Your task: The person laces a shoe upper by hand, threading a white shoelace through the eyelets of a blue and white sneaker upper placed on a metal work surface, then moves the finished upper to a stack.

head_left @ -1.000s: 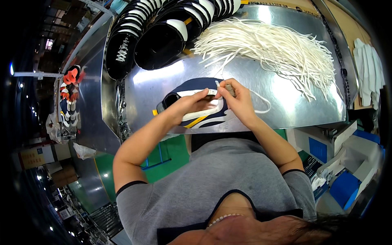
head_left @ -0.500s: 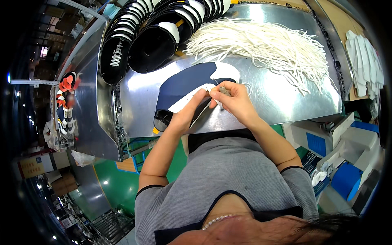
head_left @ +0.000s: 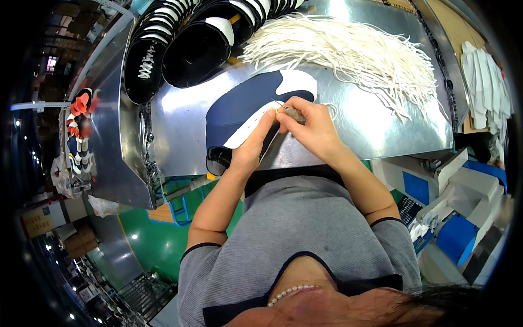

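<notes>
A navy shoe upper [head_left: 234, 113] with a white eyelet strip [head_left: 253, 124] and a white toe part lies tilted on the metal worktop before me. My left hand [head_left: 253, 143] grips the near side of the upper, its thumb lying along the white strip. Beside that thumb, my right hand [head_left: 311, 124] is closed around a small tool with a grey handle [head_left: 295, 114]; a thin dark point shows at its front. Both hands' fingertips nearly meet at the strip's upper end. A white lace [head_left: 334, 110] loops out past the right hand. The fingers hide the exact contact point.
A large heap of white laces [head_left: 343, 57] lies at the back of the worktop [head_left: 381, 139]. Rows of stacked black-and-white shoe uppers [head_left: 197, 57] stand at the back left, one of them laced. White strips [head_left: 485, 82] hang at the right, above a grey-and-blue machine [head_left: 463, 218].
The whole view has shifted slightly. My right hand has turned a little, so more of the grey handle shows. My left hand keeps its grip on the upper.
</notes>
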A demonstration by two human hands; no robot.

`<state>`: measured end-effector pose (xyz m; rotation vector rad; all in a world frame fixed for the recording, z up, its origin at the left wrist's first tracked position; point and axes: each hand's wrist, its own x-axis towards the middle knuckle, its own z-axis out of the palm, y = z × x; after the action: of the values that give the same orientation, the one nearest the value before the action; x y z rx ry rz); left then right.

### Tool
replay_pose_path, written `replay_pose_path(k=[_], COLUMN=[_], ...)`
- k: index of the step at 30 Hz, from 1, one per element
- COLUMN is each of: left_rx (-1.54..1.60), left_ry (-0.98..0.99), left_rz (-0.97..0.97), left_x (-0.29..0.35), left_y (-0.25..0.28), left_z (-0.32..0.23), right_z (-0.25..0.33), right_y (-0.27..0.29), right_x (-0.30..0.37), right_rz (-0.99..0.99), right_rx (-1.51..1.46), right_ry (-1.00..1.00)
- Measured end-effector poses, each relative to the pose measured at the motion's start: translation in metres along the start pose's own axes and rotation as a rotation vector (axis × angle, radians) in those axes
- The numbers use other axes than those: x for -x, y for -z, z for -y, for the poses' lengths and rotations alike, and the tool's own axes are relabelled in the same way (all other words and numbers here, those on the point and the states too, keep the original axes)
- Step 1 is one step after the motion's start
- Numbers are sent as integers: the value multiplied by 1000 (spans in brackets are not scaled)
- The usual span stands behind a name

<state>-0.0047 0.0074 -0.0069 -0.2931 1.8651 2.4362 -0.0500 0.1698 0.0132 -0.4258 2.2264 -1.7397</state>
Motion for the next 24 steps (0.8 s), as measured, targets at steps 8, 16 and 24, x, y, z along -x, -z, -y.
replay_pose_path(k=[8, 16, 24], left_rx=[33, 1, -189], left_ry=[-73, -68, -148], left_rz=[-20, -32, -73], left_x=[-3, 2, 5], left_y=[-8, -9, -9], left_z=[-7, -9, -14], right_z=[1, 1, 10], right_y=[10, 17, 17], right_x=[13, 9, 9], right_rz=[43, 103, 115], right_rx=[-164, -218, -289], right_ry=[7, -39, -101])
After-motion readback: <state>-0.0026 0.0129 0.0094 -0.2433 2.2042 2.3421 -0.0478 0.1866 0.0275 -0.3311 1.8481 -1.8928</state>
